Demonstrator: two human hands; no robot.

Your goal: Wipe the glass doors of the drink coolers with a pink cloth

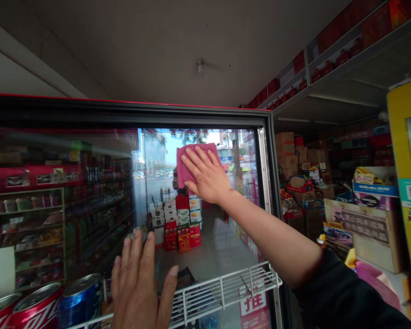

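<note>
Presently, right hand (207, 177): laid over a pink cloth (181, 171) on the upper right part of the glass pane (222, 256), its fingers straight and slightly parted, pressing rather than clenching.
Pink cloth: between that hand and the glass, its left and top edges showing past the fingers; probably spread out so that the pressure reaches a broad patch.
Left hand (135, 278): raised at near centre, fingers extended and holding nothing; whether they touch the glass I cannot tell. If they do, likely for balance.
Wire rack (222, 292): white, across the low right part of the pane, its raised rail presumably there to stop goods sliding off.
Drink cans: upright in a row at near left, red ones (37, 304) beside a blue one (78, 299), probably lined up for easy picking.
Frame (276, 173): dark, bordering the glass; red boxes (184, 240) show in the pane, below the cloth.
</note>
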